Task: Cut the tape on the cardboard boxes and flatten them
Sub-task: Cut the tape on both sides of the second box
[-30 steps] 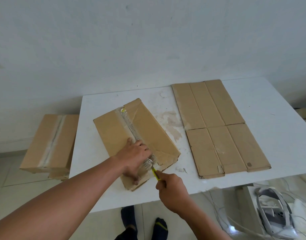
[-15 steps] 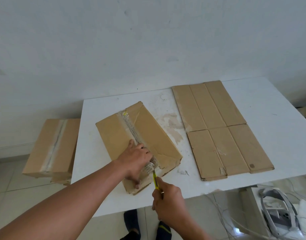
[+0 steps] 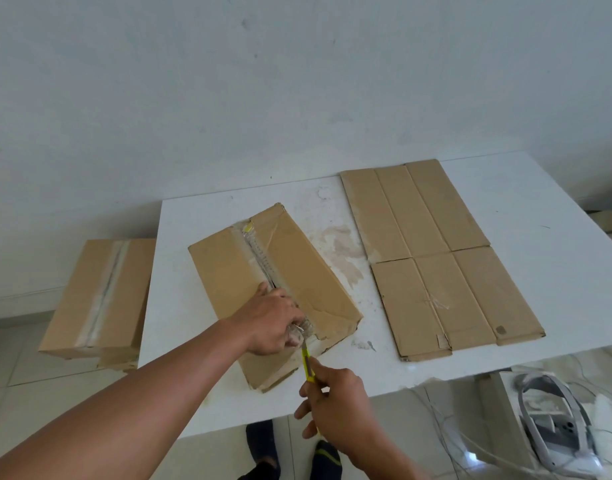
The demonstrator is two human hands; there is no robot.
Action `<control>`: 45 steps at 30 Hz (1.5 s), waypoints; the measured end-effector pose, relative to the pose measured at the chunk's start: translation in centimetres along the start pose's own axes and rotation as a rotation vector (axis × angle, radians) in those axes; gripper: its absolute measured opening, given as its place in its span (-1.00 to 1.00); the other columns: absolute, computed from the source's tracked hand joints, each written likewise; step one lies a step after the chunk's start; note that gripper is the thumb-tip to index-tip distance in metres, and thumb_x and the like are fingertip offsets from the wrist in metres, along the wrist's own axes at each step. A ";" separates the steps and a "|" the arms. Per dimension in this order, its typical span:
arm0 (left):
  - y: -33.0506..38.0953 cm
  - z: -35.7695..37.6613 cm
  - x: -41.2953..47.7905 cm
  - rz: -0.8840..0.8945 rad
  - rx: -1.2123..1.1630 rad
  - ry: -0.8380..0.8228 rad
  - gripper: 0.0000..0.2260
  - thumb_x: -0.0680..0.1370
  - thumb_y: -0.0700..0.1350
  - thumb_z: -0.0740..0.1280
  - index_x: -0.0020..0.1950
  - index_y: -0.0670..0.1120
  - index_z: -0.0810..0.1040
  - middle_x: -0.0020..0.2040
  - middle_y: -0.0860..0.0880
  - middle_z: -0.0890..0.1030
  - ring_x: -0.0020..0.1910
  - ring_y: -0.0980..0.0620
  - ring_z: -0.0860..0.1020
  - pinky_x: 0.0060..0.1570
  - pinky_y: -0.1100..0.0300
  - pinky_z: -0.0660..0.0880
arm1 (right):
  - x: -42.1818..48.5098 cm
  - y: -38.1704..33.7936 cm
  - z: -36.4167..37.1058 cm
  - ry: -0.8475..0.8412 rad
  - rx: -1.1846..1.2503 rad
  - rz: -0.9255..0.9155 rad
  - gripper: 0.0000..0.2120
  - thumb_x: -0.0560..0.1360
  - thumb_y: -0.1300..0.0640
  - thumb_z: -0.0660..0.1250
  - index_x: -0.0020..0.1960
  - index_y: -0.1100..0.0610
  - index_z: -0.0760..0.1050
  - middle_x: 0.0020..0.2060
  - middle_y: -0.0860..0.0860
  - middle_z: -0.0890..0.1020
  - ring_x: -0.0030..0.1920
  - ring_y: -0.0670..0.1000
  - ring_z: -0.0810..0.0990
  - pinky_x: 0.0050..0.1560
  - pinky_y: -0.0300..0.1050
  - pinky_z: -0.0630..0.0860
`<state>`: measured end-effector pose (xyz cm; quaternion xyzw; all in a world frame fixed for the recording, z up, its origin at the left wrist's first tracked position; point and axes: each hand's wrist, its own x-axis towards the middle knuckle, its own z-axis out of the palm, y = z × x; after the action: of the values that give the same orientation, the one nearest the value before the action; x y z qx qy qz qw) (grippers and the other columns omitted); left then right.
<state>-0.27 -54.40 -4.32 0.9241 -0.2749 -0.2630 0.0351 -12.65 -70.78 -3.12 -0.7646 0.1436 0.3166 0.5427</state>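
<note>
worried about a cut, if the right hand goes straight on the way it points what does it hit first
Probably the loose tape at the near end of the cardboard box, just ahead of the yellow cutter in the right hand; the left hand pinching that tape sits right behind.

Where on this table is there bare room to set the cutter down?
Free: the strip left of the taped box, the far strip behind it, and the table right of the flattened cardboard. Crowded: the near edge, where the left hand grips tape and the right hand holds the cutter.
</note>
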 end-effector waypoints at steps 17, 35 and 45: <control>1.9 -4.2 2.2 -0.109 0.204 -0.069 -0.68 0.51 -0.13 0.47 0.22 -0.05 0.49 0.08 -0.07 0.52 -0.10 -0.08 0.54 -0.20 0.03 0.50 | 1.6 1.4 -1.7 0.245 -0.970 -0.324 -0.25 0.47 0.39 0.21 0.55 -0.13 0.21 -0.12 -0.04 0.36 -0.34 -0.01 0.30 -0.48 -0.21 0.07; 3.0 -3.5 3.0 0.110 0.358 -0.159 -0.20 0.54 -0.28 0.40 0.65 0.09 0.05 0.66 -0.08 -0.06 0.62 -0.24 0.01 0.36 -0.11 0.39 | 2.1 1.7 -1.1 0.260 -1.031 -0.383 -0.31 -0.07 0.32 0.64 0.07 0.04 0.70 -0.34 -0.04 0.45 -0.47 -0.05 0.40 -0.58 -0.28 0.08; 3.0 -3.1 2.9 0.134 0.417 -0.112 -0.24 0.56 -0.35 0.29 0.65 0.05 0.05 0.65 -0.13 -0.01 0.61 -0.25 0.07 0.24 -0.14 0.47 | 1.9 0.8 -0.5 0.219 -1.033 -0.328 -0.35 0.56 0.38 0.16 0.59 0.08 0.09 0.25 0.12 0.38 0.10 0.12 0.52 -0.03 -0.04 0.50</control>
<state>1.87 -58.70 -2.35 0.8749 -0.3857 -0.2486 -0.1547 -11.47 -71.33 -4.85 -0.9722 -0.0957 0.1760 0.1213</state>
